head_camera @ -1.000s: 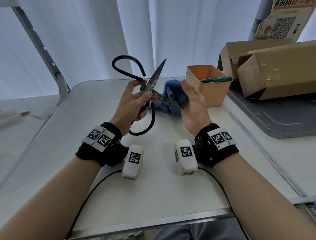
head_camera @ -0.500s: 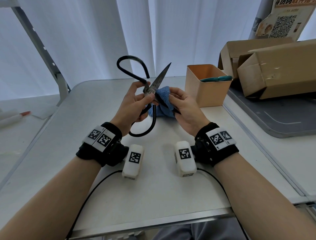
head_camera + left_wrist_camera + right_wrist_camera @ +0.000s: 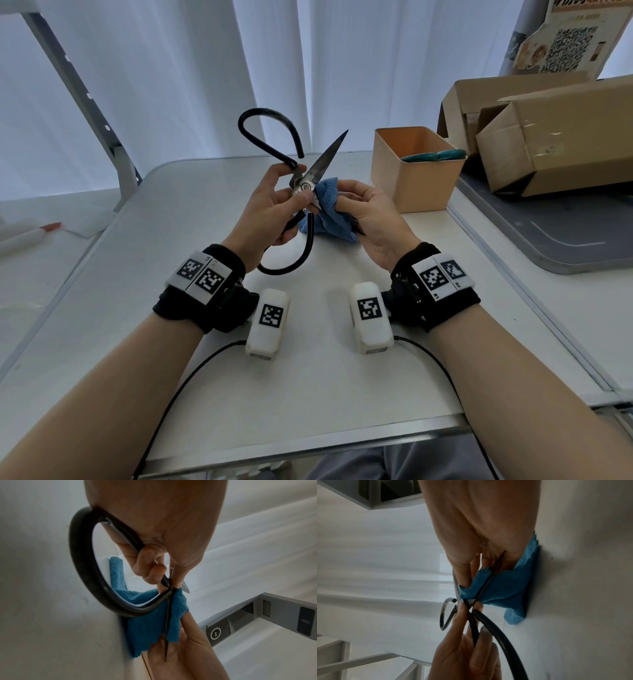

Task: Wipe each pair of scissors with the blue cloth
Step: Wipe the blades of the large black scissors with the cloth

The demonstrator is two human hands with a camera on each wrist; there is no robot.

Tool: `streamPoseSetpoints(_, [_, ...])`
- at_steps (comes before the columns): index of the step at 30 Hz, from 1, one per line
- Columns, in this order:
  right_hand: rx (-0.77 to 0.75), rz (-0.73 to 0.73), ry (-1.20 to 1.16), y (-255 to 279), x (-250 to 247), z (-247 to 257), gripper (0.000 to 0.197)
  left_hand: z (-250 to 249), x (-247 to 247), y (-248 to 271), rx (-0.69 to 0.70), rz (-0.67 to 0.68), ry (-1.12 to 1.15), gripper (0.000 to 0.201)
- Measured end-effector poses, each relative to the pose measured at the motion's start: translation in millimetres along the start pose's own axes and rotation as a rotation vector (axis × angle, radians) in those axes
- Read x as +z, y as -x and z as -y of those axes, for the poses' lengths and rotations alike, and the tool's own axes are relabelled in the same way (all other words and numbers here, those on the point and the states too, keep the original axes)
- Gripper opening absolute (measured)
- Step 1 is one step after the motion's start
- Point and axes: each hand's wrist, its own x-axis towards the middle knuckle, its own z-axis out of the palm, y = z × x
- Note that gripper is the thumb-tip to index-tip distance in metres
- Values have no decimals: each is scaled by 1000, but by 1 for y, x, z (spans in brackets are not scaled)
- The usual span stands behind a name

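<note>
Large black-handled scissors (image 3: 318, 161) are held spread above the white table (image 3: 308, 394), one blade pointing up and away. My left hand (image 3: 274, 205) pinches them at the pivot (image 3: 169, 584), fingers round the handle shank. My right hand (image 3: 363, 212) pinches the blue cloth (image 3: 329, 212) folded around the lower blade, close to the pivot. That blade's tip (image 3: 165, 658) lies across my right palm. In the right wrist view the blue cloth (image 3: 503, 586) hangs down to the table. A second pair with teal handles (image 3: 433, 156) lies in an orange bin (image 3: 414, 185).
Cardboard boxes (image 3: 548, 137) stand at the back right on a grey tray (image 3: 561, 240). A metal frame leg (image 3: 85, 102) rises at the left. Wrist-camera cables (image 3: 191, 373) trail over the near table.
My right hand has closed the cloth around the lower blade and slid it inward to the pivot. The scissors have shifted slightly right and tilted.
</note>
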Motion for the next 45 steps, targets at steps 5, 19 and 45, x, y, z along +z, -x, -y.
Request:
streamPoseSetpoints(5, [8, -34, 26, 0, 0, -2, 18, 0, 3, 0, 4, 19, 6, 33])
streamPoseSetpoints(19, [22, -45, 84, -2, 0, -4, 22, 2, 1, -3, 26, 5, -25, 34])
streamPoseSetpoints(45, [4, -3, 172, 3, 2, 5, 32, -3, 0, -3, 23, 15, -111, 35])
